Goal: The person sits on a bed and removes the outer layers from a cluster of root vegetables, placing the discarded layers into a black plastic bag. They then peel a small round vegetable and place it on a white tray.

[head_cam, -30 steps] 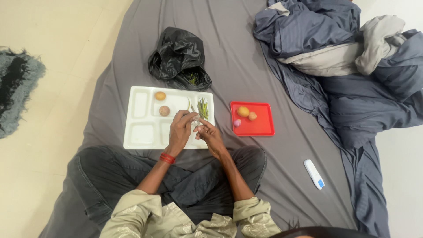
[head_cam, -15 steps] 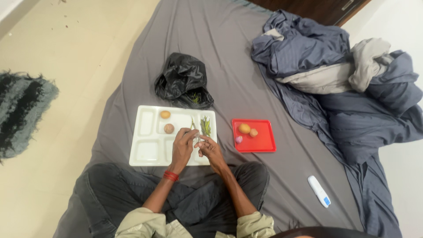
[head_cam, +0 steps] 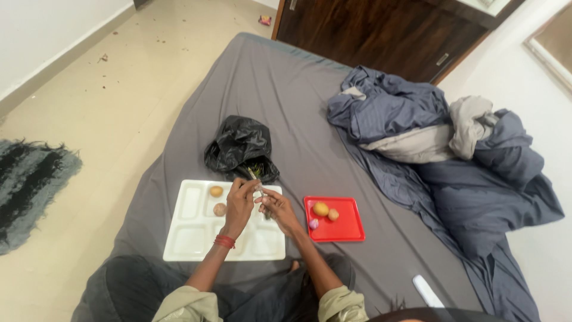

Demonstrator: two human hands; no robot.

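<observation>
On the grey bed [head_cam: 310, 143], at lower centre of the frame above the white compartment tray [head_cam: 196, 238], the left hand [head_cam: 240, 203] and right hand [head_cam: 277, 209] are each pinching shut a thin green bean [head_cam: 257, 182], judged light, snappable, best gripped near its ends.

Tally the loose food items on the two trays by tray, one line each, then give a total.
White compartment plastic tray: 2, a round yellow-brown one and a round pinkish-brown one.
Red square plastic tray: 3, a yellow round one, a smaller orange-brown one and a small pale purple one.
Total: 5.
</observation>
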